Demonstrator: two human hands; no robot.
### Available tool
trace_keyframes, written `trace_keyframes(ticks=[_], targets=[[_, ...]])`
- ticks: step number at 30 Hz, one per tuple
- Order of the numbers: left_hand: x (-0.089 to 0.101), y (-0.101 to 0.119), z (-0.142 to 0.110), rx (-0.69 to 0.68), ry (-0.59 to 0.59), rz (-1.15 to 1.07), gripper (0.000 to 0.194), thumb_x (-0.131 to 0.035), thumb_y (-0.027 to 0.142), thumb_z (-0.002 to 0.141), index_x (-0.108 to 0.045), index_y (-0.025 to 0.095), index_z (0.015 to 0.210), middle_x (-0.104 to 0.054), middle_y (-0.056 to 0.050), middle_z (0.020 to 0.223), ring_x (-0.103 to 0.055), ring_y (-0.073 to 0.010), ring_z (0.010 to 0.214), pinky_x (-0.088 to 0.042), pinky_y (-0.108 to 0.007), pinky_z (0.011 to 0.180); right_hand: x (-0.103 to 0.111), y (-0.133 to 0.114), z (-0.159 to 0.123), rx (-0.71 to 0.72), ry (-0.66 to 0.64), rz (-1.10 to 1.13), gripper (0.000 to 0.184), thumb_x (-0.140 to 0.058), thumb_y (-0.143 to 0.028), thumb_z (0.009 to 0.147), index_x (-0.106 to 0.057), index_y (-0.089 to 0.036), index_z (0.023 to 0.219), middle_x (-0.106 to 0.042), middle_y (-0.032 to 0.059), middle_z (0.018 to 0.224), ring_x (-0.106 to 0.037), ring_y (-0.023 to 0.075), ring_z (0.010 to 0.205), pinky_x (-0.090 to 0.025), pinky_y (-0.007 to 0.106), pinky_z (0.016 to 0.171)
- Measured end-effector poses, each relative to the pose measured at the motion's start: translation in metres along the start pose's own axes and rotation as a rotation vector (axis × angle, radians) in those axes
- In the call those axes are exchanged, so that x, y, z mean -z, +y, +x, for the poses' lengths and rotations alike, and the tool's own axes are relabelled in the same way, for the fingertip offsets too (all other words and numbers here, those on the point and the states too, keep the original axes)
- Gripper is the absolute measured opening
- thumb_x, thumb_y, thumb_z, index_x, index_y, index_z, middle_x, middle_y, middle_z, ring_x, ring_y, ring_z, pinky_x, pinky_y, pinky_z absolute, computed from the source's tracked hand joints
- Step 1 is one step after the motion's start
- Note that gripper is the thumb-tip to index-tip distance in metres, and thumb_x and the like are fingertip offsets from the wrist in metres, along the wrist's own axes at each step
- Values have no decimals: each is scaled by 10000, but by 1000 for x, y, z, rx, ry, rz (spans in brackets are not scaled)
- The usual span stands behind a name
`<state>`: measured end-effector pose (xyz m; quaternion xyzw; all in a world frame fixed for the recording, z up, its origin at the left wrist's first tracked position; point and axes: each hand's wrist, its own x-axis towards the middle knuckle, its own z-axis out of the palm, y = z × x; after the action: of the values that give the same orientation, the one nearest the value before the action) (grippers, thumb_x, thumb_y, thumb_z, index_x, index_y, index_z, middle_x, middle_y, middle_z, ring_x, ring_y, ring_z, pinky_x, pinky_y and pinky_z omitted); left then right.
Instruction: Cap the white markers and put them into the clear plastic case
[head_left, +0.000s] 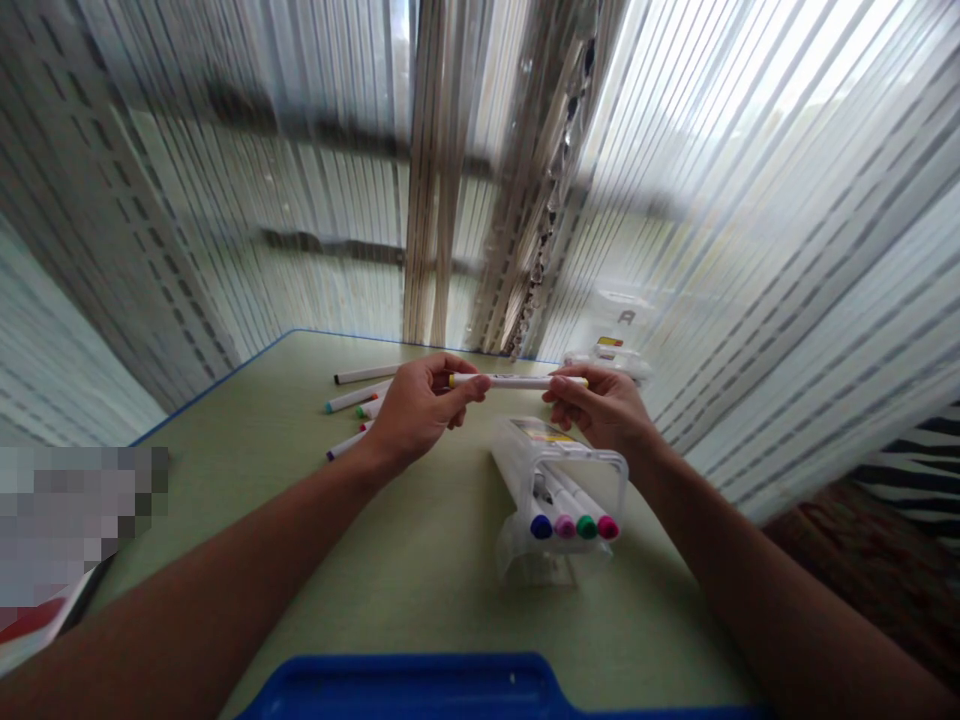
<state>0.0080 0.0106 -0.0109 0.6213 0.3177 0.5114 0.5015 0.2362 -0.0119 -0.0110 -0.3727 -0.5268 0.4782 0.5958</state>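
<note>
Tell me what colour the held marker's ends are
The marker is yellow at both ends, in the head view.

The left hand (420,408) covers the right-hand ends of several loose markers (365,374), so their full number cannot be counted. Fingers of both it and the right hand (600,405) hide stretches of the white marker (517,382), whose dark print is too small to read. Inside the clear case (510,455), the far ends of the pens are lost, and the label on top is illegible. Behind the right hand, partly covered by it, is perhaps a second clear container (619,325). Beyond the curtain (337,180), itself cut by the top edge, everything blurs. The bottom edge crops the blue rim (420,668); the right edge crops a striped cloth (911,480). A pixelated patch (67,530) obscures something at the left edge.
</note>
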Motion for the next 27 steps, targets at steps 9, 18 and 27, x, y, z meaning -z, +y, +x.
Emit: trace_keyframes(ticks=[9,18,27], targets=[[-2,-2,0,10,-29,-17,319,-746,394,792,-676,119,939,-591,19,641,-488,-66,441,-376,-205,419,0,0,-1,4,-14,-11,273,-882,-302,672,-735,-161,854,-721,13,656,-620,90,451,-461,179,408],[-5,7,-5,-54,-12,-33,289,-742,316,797,-693,109,995,-614,1,687,-491,-65,471,-388,-211,449,3,3,2,-48,-8,-47,354,-881,-334,654,-728,-168,927,-717,14,738,-629,88,512,-471,187,436],[-15,21,-16,-112,-50,-119,305,-837,298,703,-753,140,949,-617,17,613,-478,-65,485,-363,-195,439,3,4,2,-147,-21,-16,348,-889,-317,645,-743,-187,933,-677,-11,719,-597,67,507,-455,163,432]])
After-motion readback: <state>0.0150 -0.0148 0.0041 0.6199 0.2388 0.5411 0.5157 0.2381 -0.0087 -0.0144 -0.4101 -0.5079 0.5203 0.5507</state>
